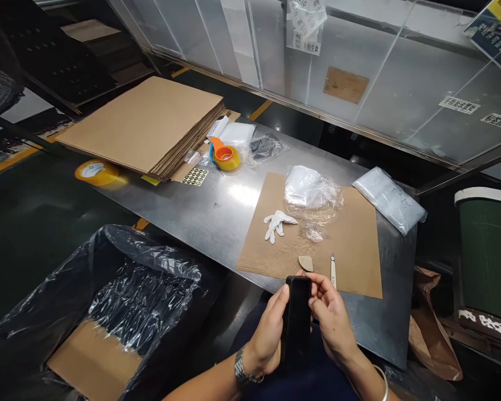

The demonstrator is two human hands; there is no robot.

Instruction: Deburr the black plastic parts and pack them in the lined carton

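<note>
A black phone stands upright in front of me, its screen dark. My left hand is wrapped round its left side, with the thumb along the edge. At the upper right edge, the curled fingers of my right hand grip the phone, partly hidden behind it. Just beyond the phone lies a small beige wedge-shaped piece on a cardboard sheet. A white-handled craft knife rests to the right. White finger cots lie in a small heap farther back, beside a clear plastic bag with white contents.
A stack of cardboard occupies the metal table's left end, near tape rolls and a sticker sheet. A white plastic packet lies at right. On the floor, a black-lined bin stands left and a green bin right.
</note>
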